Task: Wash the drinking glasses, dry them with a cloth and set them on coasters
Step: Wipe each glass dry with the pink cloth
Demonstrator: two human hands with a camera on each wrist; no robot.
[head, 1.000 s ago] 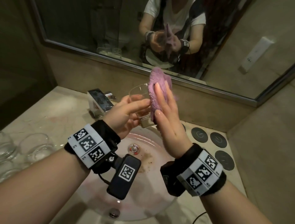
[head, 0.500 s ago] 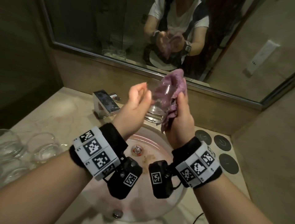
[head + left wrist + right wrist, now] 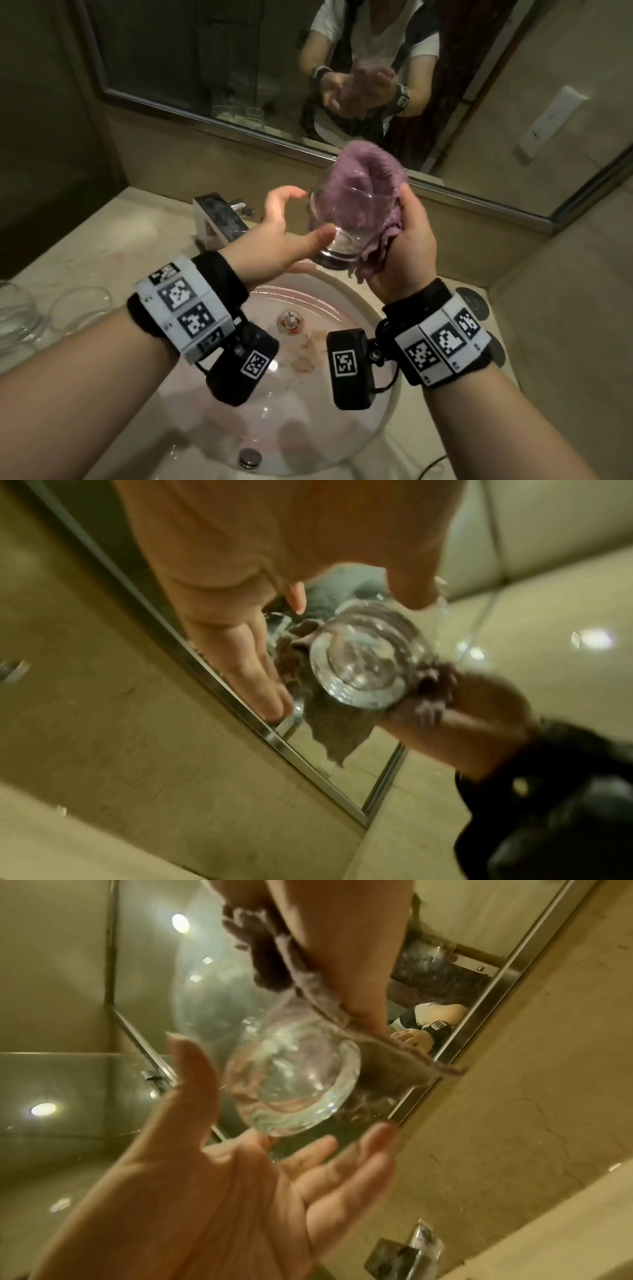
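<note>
A clear drinking glass is held tilted above the sink, base toward me. A purple cloth fills its mouth and wraps its right side. My right hand grips cloth and glass together. My left hand is open beside the glass, thumb against its lower side, fingers spread away. The left wrist view shows the glass base and the hanging cloth. In the right wrist view my left palm lies open under the glass.
The round basin with a drain and brownish stains lies below my hands. A chrome faucet stands behind it. Several more glasses sit on the left counter, black round coasters on the right. A mirror covers the back wall.
The cloth went from the glass's outside into its mouth. My right hand closed round cloth and glass, raising them, and my left hand let go and opened.
</note>
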